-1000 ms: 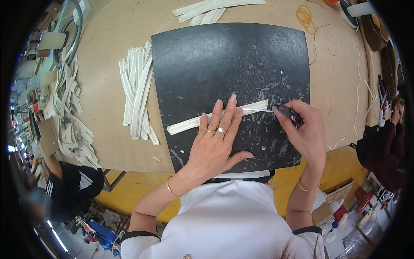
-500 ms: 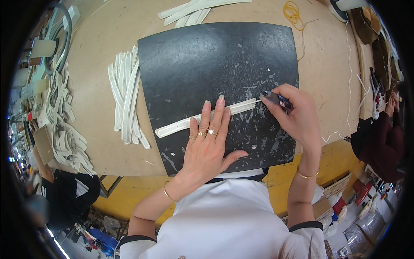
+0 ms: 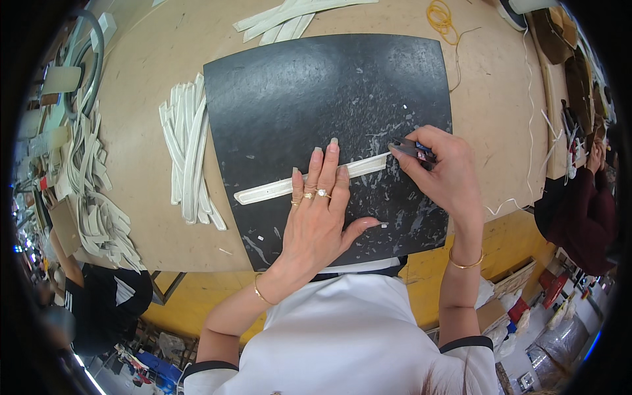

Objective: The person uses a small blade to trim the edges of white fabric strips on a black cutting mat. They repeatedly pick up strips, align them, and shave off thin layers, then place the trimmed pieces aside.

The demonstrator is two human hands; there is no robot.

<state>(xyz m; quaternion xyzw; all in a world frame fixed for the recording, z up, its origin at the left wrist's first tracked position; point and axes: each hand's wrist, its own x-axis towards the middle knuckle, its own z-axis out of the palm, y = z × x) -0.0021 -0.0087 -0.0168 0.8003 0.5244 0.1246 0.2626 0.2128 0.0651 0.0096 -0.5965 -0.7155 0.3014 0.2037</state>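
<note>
A white strap-like strip (image 3: 270, 191) with a rounded left end lies slantwise across the black mat (image 3: 296, 92). My left hand (image 3: 316, 204) is spread flat over its middle, fingertips just beyond its far edge and thumb out to the side. Between the thumb and fingers of my right hand (image 3: 444, 168) is a small dark tool that looks like thread snips (image 3: 415, 150). The tool's tip meets a thin white piece reaching out from the strip's right end. My curled fingers hide most of the tool.
Stacked white strips (image 3: 186, 151) lie left of the mat, and more strips (image 3: 293, 16) beyond it. A tangled pile of pale strips (image 3: 95, 191) hangs at the table's left edge. Yellow cord (image 3: 440, 20) lies far right. Other people (image 3: 579, 197) are at both sides.
My right hand and the dark tool have shifted slightly left, nearer the strip's right end, which now looks shorter and blunter. My left hand remains flat on the strip.
</note>
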